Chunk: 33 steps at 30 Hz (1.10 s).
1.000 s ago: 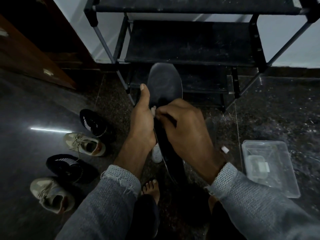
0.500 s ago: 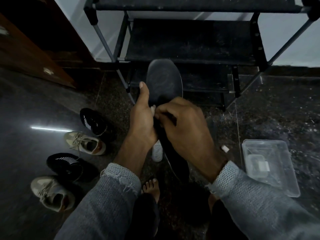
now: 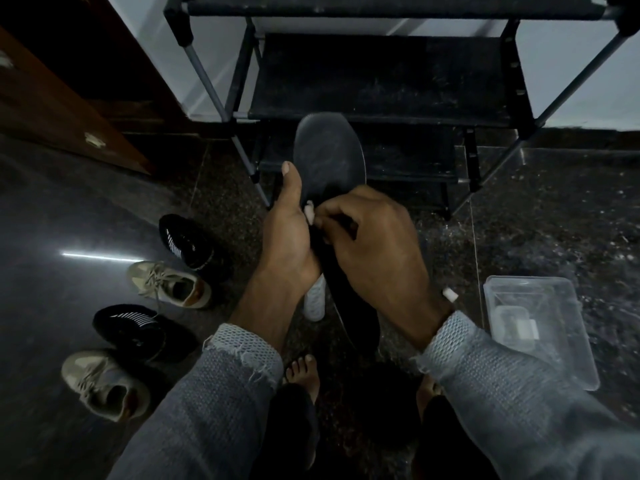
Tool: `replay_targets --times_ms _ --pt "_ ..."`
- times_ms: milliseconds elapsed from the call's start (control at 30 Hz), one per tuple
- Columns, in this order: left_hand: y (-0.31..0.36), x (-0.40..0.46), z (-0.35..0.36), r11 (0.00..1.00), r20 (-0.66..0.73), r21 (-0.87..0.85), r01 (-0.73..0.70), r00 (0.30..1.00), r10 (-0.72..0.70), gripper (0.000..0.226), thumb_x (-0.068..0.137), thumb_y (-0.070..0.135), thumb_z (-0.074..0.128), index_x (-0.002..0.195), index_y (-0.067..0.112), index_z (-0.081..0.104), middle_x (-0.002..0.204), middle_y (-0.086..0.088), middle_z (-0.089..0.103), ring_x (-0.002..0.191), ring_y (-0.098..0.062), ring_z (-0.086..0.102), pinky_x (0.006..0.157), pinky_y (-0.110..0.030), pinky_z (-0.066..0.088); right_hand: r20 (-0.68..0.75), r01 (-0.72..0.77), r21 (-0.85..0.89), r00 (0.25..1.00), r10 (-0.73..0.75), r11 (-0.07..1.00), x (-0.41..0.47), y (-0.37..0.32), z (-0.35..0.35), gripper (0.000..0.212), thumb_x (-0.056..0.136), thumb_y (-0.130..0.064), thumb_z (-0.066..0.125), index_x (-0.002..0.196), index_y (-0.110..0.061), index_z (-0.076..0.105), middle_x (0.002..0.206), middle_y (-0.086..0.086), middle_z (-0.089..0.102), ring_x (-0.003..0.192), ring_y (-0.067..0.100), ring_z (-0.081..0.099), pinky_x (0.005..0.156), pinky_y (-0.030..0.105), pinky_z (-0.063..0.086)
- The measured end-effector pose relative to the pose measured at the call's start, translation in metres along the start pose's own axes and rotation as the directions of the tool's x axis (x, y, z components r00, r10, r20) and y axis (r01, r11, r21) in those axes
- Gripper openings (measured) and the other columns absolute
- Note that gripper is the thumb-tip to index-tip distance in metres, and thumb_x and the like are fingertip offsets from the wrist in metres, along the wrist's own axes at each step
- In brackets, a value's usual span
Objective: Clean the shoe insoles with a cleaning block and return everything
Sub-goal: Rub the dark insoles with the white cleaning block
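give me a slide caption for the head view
Left hand holds a dark insole while the right hand rubs it with a white cleaning block.

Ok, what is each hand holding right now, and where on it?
The left hand grips the dark insole at its left edge, near the middle. The right hand pinches the small white cleaning block in its fingertips, against the insole.

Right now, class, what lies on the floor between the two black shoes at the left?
In the head view, one beige shoe lies between the far black shoe and the near black shoe, its laces toward the left.
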State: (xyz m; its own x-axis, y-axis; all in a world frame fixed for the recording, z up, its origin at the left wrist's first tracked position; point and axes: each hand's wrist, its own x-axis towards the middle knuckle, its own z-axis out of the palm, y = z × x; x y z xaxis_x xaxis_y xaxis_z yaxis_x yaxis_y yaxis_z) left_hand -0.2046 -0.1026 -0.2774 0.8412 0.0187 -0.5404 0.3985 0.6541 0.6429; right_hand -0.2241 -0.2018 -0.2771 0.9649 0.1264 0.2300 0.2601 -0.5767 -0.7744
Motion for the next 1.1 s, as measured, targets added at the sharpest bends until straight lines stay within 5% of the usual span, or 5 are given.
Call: replay_targets --times_ms 333,500,767,1000,1100 --pt "0.000 -0.003 0.001 0.999 -0.007 0.053 -0.012 1.000 0.013 0.055 0.098 0.053 0.039 0.112 0.007 0.065 0.104 -0.012 0.073 0.092 -0.022 0.072 0.068 -0.029 0.058 0.002 -0.119 0.160 0.993 0.120 0.980 0.000 -0.010 -0.001 0.010 0.087 -0.013 0.068 0.093 -0.018 0.074 0.090 -0.006 0.070 0.079 0.004 0.065 0.074 0.029 0.056" --pt "-0.002 -0.004 0.005 0.999 0.010 0.029 0.030 0.999 -0.030 0.061 0.097 0.055 0.038 0.125 0.005 0.060 0.122 -0.016 0.066 0.107 -0.026 0.067 0.083 -0.035 0.057 -0.095 -0.112 0.120 0.988 0.124 0.986 0.008 -0.001 -0.008 0.009 0.086 -0.011 0.068 0.091 -0.016 0.075 0.088 -0.004 0.069 0.079 0.005 0.064 0.074 0.023 0.052" --pt "0.000 -0.003 0.000 0.999 -0.005 0.025 0.021 1.000 -0.021 0.056 0.097 0.054 0.039 0.111 0.007 0.066 0.110 -0.014 0.072 0.098 -0.023 0.071 0.076 -0.031 0.058 0.102 0.014 0.050 0.995 -0.019 0.999 0.004 -0.006 -0.005 0.017 0.089 -0.007 0.061 0.094 -0.014 0.076 0.091 0.003 0.068 0.082 0.014 0.064 0.074 0.034 0.055" --pt "-0.006 -0.004 0.005 0.998 0.049 0.004 0.068 0.996 -0.068 0.059 0.098 0.055 0.036 0.122 0.008 0.062 0.117 -0.014 0.069 0.102 -0.025 0.069 0.076 -0.033 0.058 -0.084 -0.015 -0.074 0.996 0.009 0.997 0.015 0.012 -0.012 0.010 0.087 -0.016 0.065 0.091 -0.013 0.074 0.088 0.005 0.066 0.081 0.020 0.063 0.071 0.043 0.054" --pt "-0.005 -0.003 0.002 0.999 0.021 0.016 0.043 0.999 -0.043 0.058 0.098 0.054 0.038 0.117 0.006 0.064 0.117 -0.015 0.069 0.102 -0.025 0.069 0.075 -0.032 0.057 -0.023 0.018 -0.030 1.000 -0.019 0.999 0.012 0.007 -0.008 0.011 0.087 -0.013 0.063 0.089 -0.012 0.074 0.086 0.005 0.066 0.080 0.020 0.063 0.071 0.043 0.054"
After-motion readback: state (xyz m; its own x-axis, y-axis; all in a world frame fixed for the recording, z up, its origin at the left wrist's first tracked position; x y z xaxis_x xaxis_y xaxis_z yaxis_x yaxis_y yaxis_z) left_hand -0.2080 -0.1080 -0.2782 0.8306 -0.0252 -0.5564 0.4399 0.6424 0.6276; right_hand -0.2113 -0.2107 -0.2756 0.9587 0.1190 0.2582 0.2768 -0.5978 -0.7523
